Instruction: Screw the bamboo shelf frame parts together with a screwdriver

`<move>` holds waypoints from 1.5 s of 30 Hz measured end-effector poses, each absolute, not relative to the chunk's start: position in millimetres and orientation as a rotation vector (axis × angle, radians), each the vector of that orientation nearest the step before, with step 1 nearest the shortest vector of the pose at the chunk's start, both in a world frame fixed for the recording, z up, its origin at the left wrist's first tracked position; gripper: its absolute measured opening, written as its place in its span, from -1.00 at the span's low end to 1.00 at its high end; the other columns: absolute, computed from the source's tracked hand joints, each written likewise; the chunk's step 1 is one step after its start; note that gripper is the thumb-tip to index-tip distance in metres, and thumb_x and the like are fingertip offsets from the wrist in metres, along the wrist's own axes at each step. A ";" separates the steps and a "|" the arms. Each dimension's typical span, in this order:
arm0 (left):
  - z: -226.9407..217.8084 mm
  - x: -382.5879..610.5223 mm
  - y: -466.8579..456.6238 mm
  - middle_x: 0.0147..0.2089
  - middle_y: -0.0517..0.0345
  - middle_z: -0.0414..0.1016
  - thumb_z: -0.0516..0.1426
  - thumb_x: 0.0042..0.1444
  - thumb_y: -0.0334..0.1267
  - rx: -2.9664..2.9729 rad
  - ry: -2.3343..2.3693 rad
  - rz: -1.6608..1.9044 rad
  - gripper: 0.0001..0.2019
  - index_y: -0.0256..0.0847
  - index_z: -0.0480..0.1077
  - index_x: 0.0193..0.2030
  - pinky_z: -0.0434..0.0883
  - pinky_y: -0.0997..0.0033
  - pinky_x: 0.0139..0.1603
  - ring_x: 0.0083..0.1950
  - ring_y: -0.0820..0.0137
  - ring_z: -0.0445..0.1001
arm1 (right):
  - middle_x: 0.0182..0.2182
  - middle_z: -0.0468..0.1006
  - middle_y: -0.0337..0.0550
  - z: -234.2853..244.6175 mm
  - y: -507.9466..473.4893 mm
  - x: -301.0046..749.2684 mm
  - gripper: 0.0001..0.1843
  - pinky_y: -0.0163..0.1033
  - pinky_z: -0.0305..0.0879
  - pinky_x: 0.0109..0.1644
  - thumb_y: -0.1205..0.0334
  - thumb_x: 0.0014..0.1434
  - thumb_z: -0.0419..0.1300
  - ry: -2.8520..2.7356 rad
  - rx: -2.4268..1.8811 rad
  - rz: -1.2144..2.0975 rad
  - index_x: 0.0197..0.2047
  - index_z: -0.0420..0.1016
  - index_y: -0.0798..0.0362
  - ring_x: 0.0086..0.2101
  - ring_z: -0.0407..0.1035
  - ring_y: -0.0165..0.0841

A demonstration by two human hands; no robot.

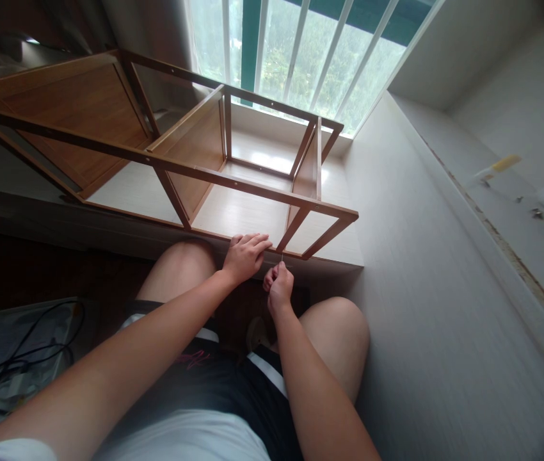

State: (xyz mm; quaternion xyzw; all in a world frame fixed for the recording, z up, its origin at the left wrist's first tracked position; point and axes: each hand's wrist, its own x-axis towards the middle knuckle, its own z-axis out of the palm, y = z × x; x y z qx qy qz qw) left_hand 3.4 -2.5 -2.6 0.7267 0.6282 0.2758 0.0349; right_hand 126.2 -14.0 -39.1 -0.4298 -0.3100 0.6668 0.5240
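Observation:
A brown wooden shelf frame [190, 171] lies on its side on a pale ledge, its panels standing upright between the rails. My left hand [246, 257] is laid over the rail nearest me, fingers on top and thumb toward the front, gripping it. Just to the right, my right hand [279, 286] is closed in a pinch around a thin metal rod [282, 256]. The rod's upper end meets the near rail close to a crosspiece; its tip and the rest of it inside my fingers are hidden.
A barred window [301, 57] is behind the frame. A pale wall panel [425, 256] rises close on the right, beside a recess holding a yellow-handled tool [505, 164] and small metal pieces. At lower left, a black cable [27, 339] lies over a clear-looking container.

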 end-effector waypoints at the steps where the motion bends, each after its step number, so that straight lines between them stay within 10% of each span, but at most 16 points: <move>1: -2.8 3.4 -2.3 0.24 0.23 0.38 0.01 0.19 -0.34 2.233 1.931 0.852 -0.66 0.04 0.42 0.04 0.10 0.08 0.20 0.28 0.25 0.27 | -0.80 0.06 -0.45 -37.7 -14.0 126.0 -0.57 -0.38 -0.22 -0.70 -0.02 0.28 -0.02 -0.712 -1.004 1.625 -0.56 0.04 -0.01 -0.76 -0.15 -0.54; 17: -5.1 3.5 -1.4 0.23 0.23 0.38 0.01 0.20 -0.35 2.241 1.937 0.864 -0.66 0.04 0.43 0.05 0.10 0.07 0.19 0.27 0.25 0.27 | -0.71 -0.12 -0.40 -18.9 -13.2 145.1 -0.57 -0.36 -0.15 -0.60 0.18 0.36 -0.11 -0.278 -0.500 2.113 -0.53 -0.16 0.01 -0.65 -0.22 -0.45; 45: -3.6 2.8 -2.5 0.24 0.22 0.38 0.03 0.16 -0.36 2.255 1.932 0.855 -0.64 0.03 0.42 0.06 0.11 0.08 0.20 0.27 0.25 0.27 | -0.70 -0.05 -0.42 -27.1 -21.8 135.0 -0.58 -0.37 -0.15 -0.64 0.04 0.31 -0.04 -0.421 -0.684 2.001 -0.53 -0.06 0.00 -0.67 -0.16 -0.48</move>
